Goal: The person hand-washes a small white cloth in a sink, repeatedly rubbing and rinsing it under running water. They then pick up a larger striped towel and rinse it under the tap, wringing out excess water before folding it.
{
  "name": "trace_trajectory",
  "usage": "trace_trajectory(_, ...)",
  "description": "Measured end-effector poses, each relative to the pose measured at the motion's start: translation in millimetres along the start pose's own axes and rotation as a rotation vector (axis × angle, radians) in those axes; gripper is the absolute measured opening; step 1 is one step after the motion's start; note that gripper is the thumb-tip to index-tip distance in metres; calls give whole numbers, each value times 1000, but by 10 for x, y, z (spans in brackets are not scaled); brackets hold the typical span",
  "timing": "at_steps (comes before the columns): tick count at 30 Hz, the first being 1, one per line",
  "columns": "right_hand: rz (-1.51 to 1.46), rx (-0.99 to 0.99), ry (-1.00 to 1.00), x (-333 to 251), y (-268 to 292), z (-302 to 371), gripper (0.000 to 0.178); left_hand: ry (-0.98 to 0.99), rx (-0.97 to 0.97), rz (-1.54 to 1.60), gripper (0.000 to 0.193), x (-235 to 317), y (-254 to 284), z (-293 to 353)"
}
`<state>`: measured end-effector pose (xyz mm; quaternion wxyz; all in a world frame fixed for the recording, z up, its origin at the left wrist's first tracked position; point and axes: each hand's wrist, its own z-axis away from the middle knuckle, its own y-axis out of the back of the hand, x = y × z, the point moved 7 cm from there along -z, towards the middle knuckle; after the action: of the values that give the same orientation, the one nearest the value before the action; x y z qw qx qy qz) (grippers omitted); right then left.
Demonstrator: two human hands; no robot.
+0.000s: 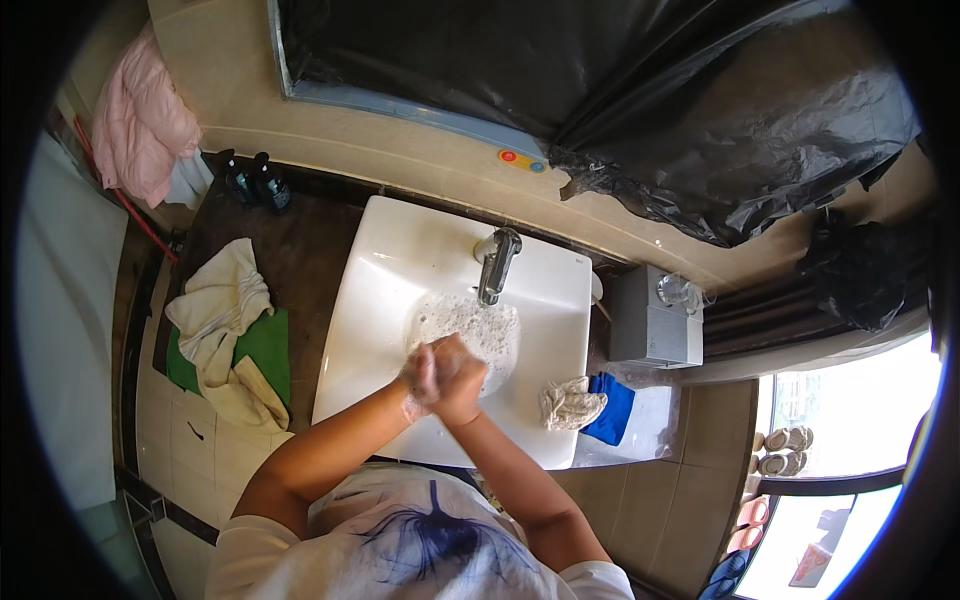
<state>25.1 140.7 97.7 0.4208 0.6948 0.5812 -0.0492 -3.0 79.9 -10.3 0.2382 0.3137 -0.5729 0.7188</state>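
Note:
Over the near part of a white washbasin (pixel 350 330), my left hand (pixel 424 382) and my right hand (pixel 458 374) are pressed tightly together. Their fingers are closed against each other, slightly blurred, with white suds on the skin and left wrist. Whatever lies between them, if anything, is hidden. Below and beyond them the bowl holds foamy water (pixel 470 325). A chrome faucet (pixel 497 265) stands at the basin's back, its spout pointing toward the foam. On the basin's right edge lies a crumpled beige cloth (pixel 572 404), beside a blue cloth (pixel 612 408).
Left of the basin, a cream towel (pixel 225 300) drapes over a green cloth (pixel 265 355) on the dark counter (pixel 310 240). Two dark pump bottles (pixel 268 185) stand behind. At right is a grey box (pixel 655 320) with a clear glass (pixel 674 290). Black plastic sheeting (pixel 690 100) covers the wall ahead.

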Motion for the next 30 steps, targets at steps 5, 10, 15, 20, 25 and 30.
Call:
trace_trajectory(5,-178,-90,-152,235,276,-13,44,285,131,199,40,523,-371,-114)
trace_trajectory(10,-416,-308,-536,118,326,9,36,-58,160,-59,29,967,-322,-197)
trace_trajectory(15,-756,-83,-759,392,448,190,20,-172,-169,-576,26,663,-257,-105)
trace_trajectory(20,-904,152,-818,577,673,167,20,-40,-143,-792,33,433,-29,-111)
trace_trajectory(25,-523,45,-721,506,623,242,18,144,210,234,28,562,-264,-76)
trace_trajectory(30,-146,-21,-51,-404,279,247,21,113,-3,318,32,145,-78,-345)
